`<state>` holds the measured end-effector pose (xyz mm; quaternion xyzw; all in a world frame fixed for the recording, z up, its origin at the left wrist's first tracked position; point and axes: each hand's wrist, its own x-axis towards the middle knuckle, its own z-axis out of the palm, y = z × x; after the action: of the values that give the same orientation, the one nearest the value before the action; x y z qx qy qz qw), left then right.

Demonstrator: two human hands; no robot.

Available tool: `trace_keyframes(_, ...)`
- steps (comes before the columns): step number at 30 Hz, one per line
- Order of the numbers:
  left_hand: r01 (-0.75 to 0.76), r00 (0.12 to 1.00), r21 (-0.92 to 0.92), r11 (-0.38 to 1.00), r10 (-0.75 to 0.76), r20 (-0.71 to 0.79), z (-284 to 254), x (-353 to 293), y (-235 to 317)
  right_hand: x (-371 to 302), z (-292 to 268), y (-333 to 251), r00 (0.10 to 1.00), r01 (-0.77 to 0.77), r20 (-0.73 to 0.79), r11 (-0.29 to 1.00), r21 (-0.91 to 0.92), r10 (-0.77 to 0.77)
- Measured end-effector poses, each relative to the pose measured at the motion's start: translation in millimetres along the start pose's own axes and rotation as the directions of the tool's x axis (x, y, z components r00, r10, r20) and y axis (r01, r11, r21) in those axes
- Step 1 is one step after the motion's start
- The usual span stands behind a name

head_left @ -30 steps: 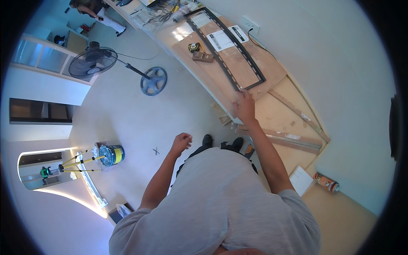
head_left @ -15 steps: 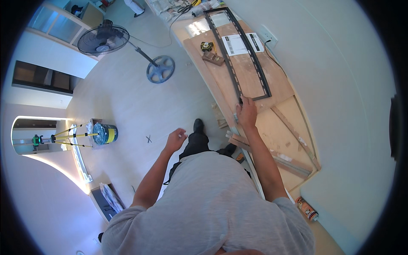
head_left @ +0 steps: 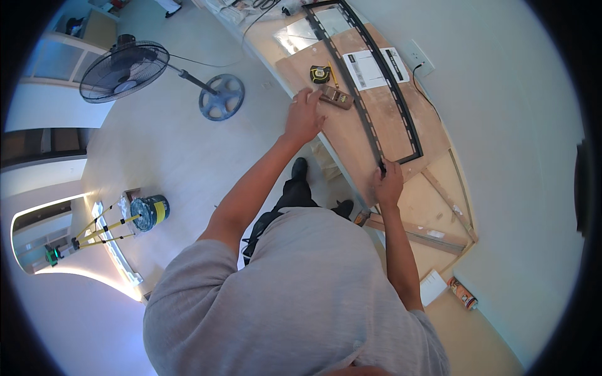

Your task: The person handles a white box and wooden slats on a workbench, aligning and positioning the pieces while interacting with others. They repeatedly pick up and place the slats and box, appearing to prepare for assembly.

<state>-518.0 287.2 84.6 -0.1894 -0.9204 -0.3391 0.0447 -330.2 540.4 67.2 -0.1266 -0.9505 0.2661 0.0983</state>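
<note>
A long black slotted metal frame (head_left: 411, 130) lies over a wooden board (head_left: 433, 135) on the counter at the right. My right hand (head_left: 389, 183) has its fingers closed round the near left corner of that frame. Over the counter's left edge reaches my left hand (head_left: 305, 118), fingers apart and thumb spread. Its fingertips come up to the end of a brown block-shaped tool (head_left: 337, 96); whether they touch it I cannot tell. Just beyond are a black and yellow tape measure (head_left: 320, 74) and a yellow pencil (head_left: 333, 75). A printed white sheet (head_left: 365, 70) lies partly under the frame.
A standing fan (head_left: 125, 72) is at far left. Nearer stand a bucket (head_left: 150, 213) and a yellow tripod (head_left: 103, 230) with a green-lit device. A wall socket (head_left: 421, 57) has a cable plugged in. Wood strips (head_left: 417, 233) and a sealant tube (head_left: 463, 293) lie at the near right.
My left hand has moved up and right from beside my body to the brown tool. My right hand stays on the frame's corner. The whole view has shifted slightly.
</note>
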Motion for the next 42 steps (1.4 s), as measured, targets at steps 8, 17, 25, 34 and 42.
trace_keyframes(8,-0.043,0.990,0.102,0.994,0.029,0.137,10,51,-21,0,12,-10,0.989,-0.136,-0.056,0.990,-0.031,0.134)
trace_keyframes(17,-0.107,0.958,0.189,0.976,0.051,0.282,9,76,-28,5,10,-17,0.995,-0.091,-0.055,0.995,-0.042,0.088)
trace_keyframes(25,-0.209,0.890,0.194,0.959,0.104,0.444,4,97,-27,7,4,-19,0.980,-0.200,0.017,0.979,0.040,0.199)
trace_keyframes(34,-0.307,0.890,0.050,0.950,0.268,0.368,7,99,-44,9,0,-38,0.970,-0.215,-0.144,0.969,-0.118,0.198)
trace_keyframes(42,-0.150,0.988,-0.478,0.866,0.147,-0.044,-36,85,-53,92,34,-90,0.993,-0.049,-0.086,0.946,0.321,0.081)
